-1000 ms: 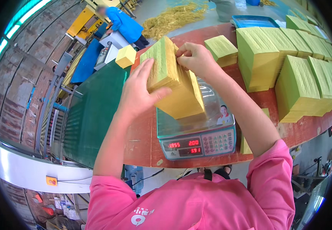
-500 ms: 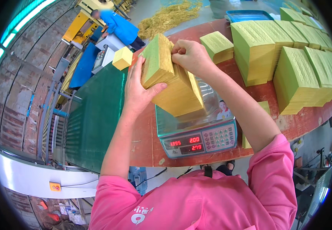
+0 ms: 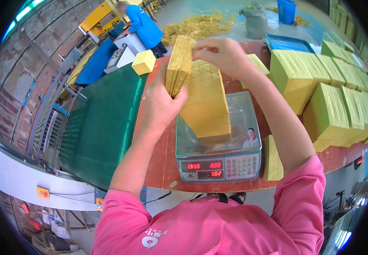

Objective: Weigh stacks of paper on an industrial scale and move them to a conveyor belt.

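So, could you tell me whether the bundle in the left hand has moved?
Yes: the bundle has swung upright, lifting off the stack on the scale.

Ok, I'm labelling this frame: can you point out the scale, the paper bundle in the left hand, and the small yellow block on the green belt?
scale (image 3: 220,169): head view, on its front display panel.
paper bundle (image 3: 177,68): head view, on its edge above the left hand.
small yellow block (image 3: 143,62): head view, on its top face.

We see a green conveyor belt (image 3: 101,127) left of the red table (image 3: 160,165), stacked yellow paper bundles (image 3: 324,93) at right, a blue-coated person (image 3: 143,25) and scattered straw (image 3: 198,25) beyond
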`<action>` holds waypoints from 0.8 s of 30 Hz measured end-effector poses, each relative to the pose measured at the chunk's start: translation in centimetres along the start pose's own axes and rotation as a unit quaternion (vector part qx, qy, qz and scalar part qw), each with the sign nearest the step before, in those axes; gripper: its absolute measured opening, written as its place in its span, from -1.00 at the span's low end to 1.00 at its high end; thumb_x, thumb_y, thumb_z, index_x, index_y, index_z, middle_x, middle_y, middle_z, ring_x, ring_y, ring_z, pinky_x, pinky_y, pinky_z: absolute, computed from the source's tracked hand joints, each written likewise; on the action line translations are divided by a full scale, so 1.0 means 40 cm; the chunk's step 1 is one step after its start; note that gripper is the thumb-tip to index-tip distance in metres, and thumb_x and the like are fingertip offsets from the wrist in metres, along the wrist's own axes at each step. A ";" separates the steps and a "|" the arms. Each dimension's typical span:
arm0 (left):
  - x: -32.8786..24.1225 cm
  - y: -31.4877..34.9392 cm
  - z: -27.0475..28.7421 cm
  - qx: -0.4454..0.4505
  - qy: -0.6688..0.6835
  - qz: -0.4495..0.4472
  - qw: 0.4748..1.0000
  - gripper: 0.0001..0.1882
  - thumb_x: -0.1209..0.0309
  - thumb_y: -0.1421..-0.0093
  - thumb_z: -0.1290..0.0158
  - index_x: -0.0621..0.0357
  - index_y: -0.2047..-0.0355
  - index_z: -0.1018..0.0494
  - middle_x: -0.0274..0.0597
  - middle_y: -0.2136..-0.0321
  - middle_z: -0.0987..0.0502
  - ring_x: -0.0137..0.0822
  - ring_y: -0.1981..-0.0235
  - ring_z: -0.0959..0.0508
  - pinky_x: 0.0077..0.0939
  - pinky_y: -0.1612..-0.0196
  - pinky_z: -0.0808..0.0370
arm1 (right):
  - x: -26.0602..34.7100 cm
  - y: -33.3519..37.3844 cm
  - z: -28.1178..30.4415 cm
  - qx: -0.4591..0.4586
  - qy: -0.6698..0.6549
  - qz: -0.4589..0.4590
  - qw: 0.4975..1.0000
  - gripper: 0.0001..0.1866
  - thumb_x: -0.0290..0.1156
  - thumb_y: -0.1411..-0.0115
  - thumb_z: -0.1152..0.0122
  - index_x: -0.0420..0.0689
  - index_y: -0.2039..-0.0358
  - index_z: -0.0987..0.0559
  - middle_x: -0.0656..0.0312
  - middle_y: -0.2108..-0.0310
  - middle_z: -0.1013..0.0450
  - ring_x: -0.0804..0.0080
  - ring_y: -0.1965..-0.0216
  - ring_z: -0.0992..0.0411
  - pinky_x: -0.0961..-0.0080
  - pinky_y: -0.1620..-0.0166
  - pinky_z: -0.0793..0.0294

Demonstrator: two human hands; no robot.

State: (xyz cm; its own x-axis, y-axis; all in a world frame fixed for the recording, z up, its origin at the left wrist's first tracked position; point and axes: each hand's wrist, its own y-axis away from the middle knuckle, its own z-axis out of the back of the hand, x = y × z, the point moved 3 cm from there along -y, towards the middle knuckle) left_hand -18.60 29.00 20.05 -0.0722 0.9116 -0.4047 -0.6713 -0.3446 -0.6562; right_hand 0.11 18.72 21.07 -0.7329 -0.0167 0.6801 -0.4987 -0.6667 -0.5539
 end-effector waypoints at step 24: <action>0.059 0.040 -0.005 -0.086 0.182 0.044 0.978 -0.79 0.45 -0.17 -0.07 0.32 0.23 -0.42 -0.10 0.54 -0.51 -0.27 0.57 -0.51 -0.34 0.46 -0.42 | -0.124 0.087 -0.041 -0.072 -0.131 -0.134 0.980 -0.80 -0.48 -0.06 -0.30 -0.27 0.28 -0.60 0.28 0.49 -0.52 0.59 0.48 -0.44 0.59 0.38 -0.44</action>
State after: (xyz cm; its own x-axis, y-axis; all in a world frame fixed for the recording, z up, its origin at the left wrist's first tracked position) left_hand -19.71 30.56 17.91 0.1652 0.7472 -0.6437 -0.5373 -0.4791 -0.6941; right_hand 1.27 17.71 14.99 -0.4311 -0.0589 0.9004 -0.7315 -0.5614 -0.3869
